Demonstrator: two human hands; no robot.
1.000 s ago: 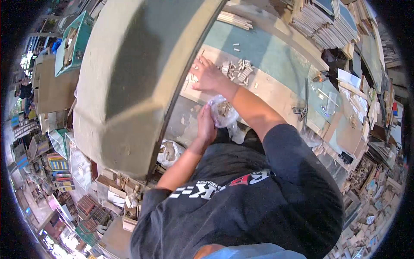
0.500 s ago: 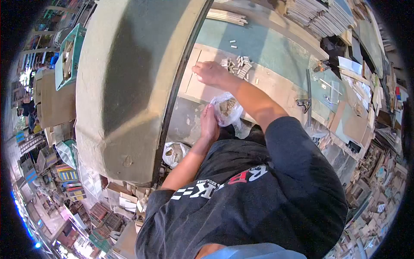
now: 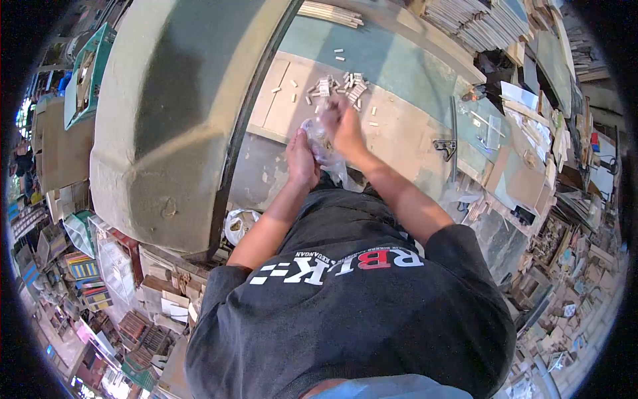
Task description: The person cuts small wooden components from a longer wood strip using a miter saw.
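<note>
My left hand [image 3: 301,159] is closed on the side of a clear plastic bag [image 3: 323,149] with small tan pieces inside, at the front edge of the workbench. Over the bag's mouth is my right hand [image 3: 343,128], its fingers smeared by motion, so what they hold cannot be made out. Just beyond it lies a loose pile of short wooden dowels [image 3: 357,88] on a pale board [image 3: 405,126]. Several single dowels [image 3: 293,98] are scattered left of the pile, and two more dowels [image 3: 339,58] lie farther back on the green surface.
A large beige rounded block [image 3: 179,133] with a dark edge rises on my left. A black metal clamp [image 3: 453,147] lies at the right. Wooden strips [image 3: 330,13] and stacked boards [image 3: 475,23] are at the back. Another plastic bag [image 3: 239,225] stands low by my left forearm.
My right hand has come back from the board's left part to the bag's mouth. Several dowels now show scattered on that left part. The whole view has shifted slightly.
</note>
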